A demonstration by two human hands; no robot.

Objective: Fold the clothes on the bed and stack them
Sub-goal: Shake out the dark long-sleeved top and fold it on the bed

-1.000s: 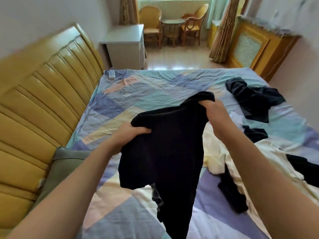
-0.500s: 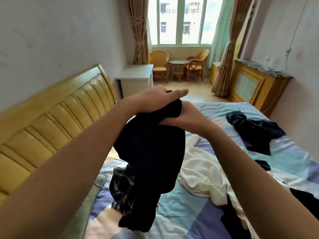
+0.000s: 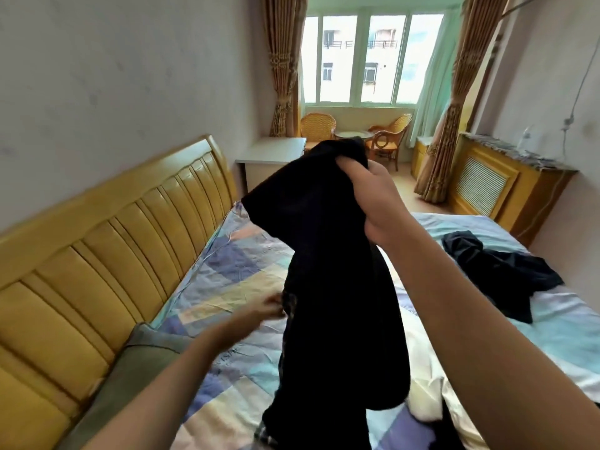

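Below the right hand, whose fingers clench its bunched top, the black garment hangs limp above the bed, seemingly light and floppy, best gripped at corners; the blurred left hand reaches its edge, grip unclear.

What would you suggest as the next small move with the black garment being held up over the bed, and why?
Probably the left hand should take hold of the garment's side edge. The right hand alone grips the black garment by its bunched top, so it hangs crumpled above the bed, while the blurred left hand is only beside it.
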